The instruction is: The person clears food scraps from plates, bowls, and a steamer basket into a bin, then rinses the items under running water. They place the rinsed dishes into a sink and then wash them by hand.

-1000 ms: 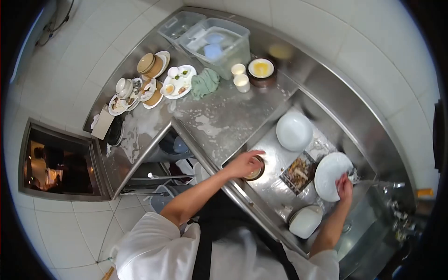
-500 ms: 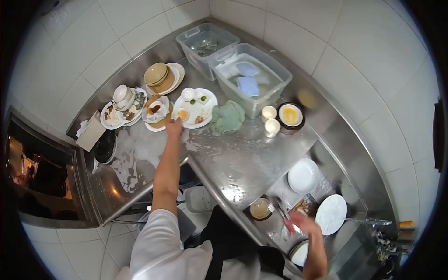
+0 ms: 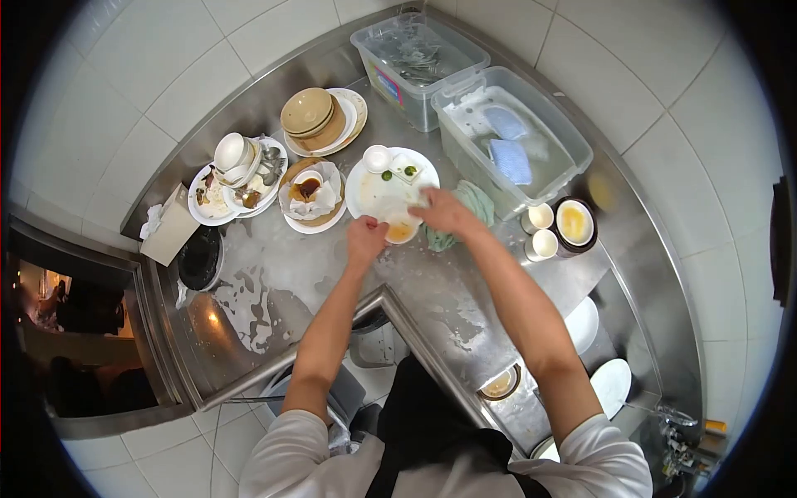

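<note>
My left hand [image 3: 368,238] is closed on the near rim of a small dish [image 3: 402,233] with orange-yellow residue. The dish is at the near edge of a white oval plate [image 3: 375,192], which carries food scraps, green bits and a small white cup [image 3: 377,158]. Over the plate's right side, my right hand [image 3: 445,212] has its fingers drawn together close to the dish; what they pinch cannot be made out. A green cloth [image 3: 470,207] lies crumpled beside and partly under my right hand.
Left of the plate stand a paper-lined bowl [image 3: 309,192], stacked tan bowls [image 3: 306,113] and plates with scraps and spoons [image 3: 217,196]. Two clear tubs [image 3: 531,195] [image 3: 419,62] stand behind. White cups [image 3: 543,245] and a dark-rimmed bowl [image 3: 574,224] sit right, near the sink with plates [image 3: 612,387].
My right hand has moved from the sink area up to the oval plate. My left hand stays at the small dish, which is now nearer the plate's front edge. The view has shifted.
</note>
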The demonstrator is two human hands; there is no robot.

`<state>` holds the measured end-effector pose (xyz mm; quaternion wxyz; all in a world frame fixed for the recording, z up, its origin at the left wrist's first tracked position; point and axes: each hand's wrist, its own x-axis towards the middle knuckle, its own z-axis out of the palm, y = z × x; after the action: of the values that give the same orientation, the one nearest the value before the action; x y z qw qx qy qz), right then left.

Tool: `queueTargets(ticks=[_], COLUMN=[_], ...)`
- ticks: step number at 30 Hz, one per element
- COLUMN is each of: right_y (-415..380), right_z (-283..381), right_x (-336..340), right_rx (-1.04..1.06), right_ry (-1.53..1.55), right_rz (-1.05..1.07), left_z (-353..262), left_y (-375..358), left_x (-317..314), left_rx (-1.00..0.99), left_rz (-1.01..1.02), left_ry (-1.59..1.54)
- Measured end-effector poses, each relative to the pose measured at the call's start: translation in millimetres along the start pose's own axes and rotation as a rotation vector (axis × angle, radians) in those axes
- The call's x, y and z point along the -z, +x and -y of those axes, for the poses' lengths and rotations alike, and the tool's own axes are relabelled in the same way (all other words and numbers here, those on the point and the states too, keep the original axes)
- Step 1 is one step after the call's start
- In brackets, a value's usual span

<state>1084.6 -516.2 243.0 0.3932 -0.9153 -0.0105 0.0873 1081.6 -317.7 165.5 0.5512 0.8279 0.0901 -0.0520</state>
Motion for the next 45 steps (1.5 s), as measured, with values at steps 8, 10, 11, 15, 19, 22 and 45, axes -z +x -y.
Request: queueTargets(ticks=[8, 10, 11, 15, 19, 22, 45], right_y=[42.2, 12.7, -9.1, -123.1, -228.0, -271.0, -706.6], right_z=[-54.3, -58.1, -60.0, -69.2, -78.2, -100.5, -519.4], right_x=[-15.7, -10.3, -10.5, -2.2, -14.5, -29.5, 111.1], right_rx=[-0.426, -0.418, -0.416, -0.187, -0.172, -0.429, -1.168], right_ry=[1.066, 1.104, 1.133, 0.51, 0.166, 0.342, 0.912], right_rz=[0.061, 0.01, -0.016, -0.306, -0.614, -0.641, -1.373], left_z=[-24.7, -19.6, -17.5, -18.2, -81.1, -80.1, -140.3], left_y=[132.9, 179.9, 192.3, 242.2, 211.1, 206.9, -89.7], left_x=[-15.8, -17.5, -16.1, -10.9, -6.7, -22.8, -93.3], left_rx=[-0.636, -0.563, -0.395, -0.206, -0.693, -0.584, -1.26], left_rz=[-0.333, -0.39, -0.197, 0.14, 0.268, 0.492, -0.254], left_ry=[0.339, 0.555, 0.622, 0.781, 0.459, 0.638, 0.762])
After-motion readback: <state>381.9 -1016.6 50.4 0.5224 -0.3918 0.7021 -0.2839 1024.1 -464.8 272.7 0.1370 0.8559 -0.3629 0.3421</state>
